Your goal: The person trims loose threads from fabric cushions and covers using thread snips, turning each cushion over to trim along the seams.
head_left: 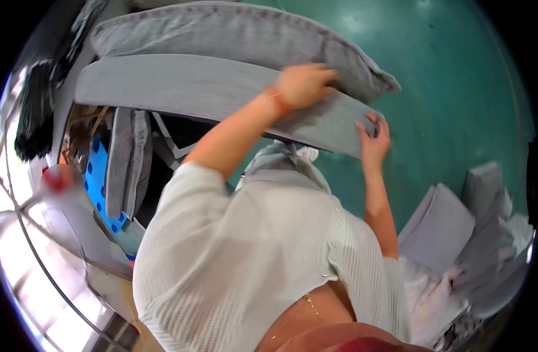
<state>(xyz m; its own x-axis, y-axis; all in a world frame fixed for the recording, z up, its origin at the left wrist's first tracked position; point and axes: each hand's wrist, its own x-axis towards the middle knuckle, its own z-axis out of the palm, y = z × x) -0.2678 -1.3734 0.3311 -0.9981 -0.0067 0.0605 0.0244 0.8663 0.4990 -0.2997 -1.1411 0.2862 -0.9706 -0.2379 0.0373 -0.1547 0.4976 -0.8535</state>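
A long, flat grey fabric-covered panel (181, 82) lies across the view in front of my body. My left hand (307, 85), with an orange band at the wrist, is over the panel's far edge, its fingers curled and blurred by motion. My right hand (375, 138) grips the panel's right end, thumb and fingers bent around the corner. Just beyond the panel lies a puffy grey fabric piece (222, 32) with a seam along its far edge, near the left fingertips. Whether the left fingers hold any cloth cannot be made out.
Grey padded pieces (128, 164) stand on the left by a blue dotted sheet (96, 182). Folded grey fabric (439, 226) and more cloth are piled at the lower right. Black strands (34, 111) hang at the far left. The floor (456, 105) is green.
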